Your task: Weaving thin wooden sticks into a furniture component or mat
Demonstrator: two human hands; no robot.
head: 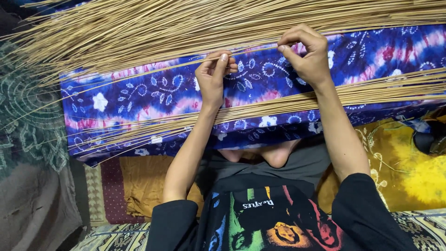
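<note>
My left hand (211, 76) and my right hand (304, 53) both pinch one thin tan stick (253, 50) between thumb and fingers. The stick runs slantwise over a blue and purple tie-dye cloth (139, 93) with white flower marks. Beyond my hands lies a large loose pile of the same sticks (162, 28), spread across the top of the view. A smaller bundle of sticks (269, 103) lies across the cloth under both forearms, fanning out to the left.
My bare feet (274, 155) show below the cloth's near edge, above my black printed shirt. A yellow patterned cloth (418, 172) lies at the right with a dark object (429, 139) on it. A grey-green patterned cloth (28, 116) covers the left.
</note>
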